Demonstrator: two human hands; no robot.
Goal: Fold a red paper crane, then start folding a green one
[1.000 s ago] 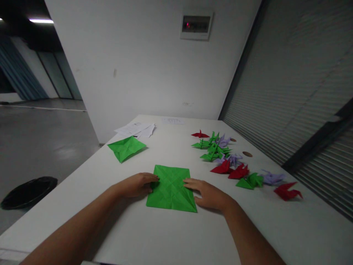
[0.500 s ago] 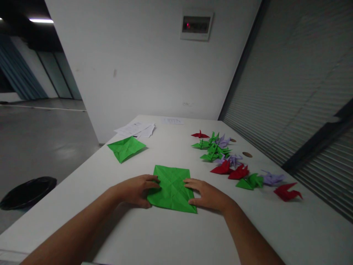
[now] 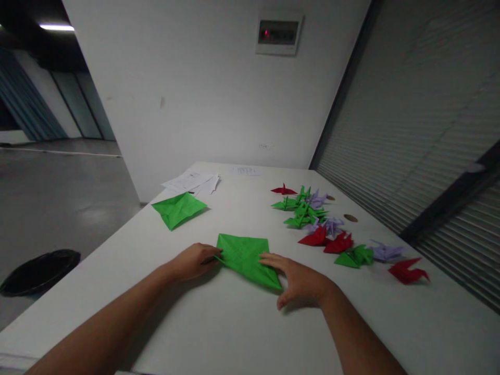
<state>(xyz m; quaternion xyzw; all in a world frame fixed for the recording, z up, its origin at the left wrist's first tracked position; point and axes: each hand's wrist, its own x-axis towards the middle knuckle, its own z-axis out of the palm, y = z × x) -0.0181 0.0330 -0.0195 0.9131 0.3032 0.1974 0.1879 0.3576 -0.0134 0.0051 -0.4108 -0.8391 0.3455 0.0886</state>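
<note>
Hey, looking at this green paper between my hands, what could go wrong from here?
The near edge of the nearer sheet slants, so a crease pressed this way might come out crooked. Your left hand is at its left side and your right hand at its right; uneven pressure could twist it. A wide rightward sweep of the right hand might knock the nearest red crane.

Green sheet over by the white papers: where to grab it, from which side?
I'd pinch the green sheet by its right-hand corner, coming from the near right. That corner looks slightly lifted, with a shadow beside it on the table, so a fingertip could likely slip under. The far side looks worse: the white papers lie close behind.
</note>
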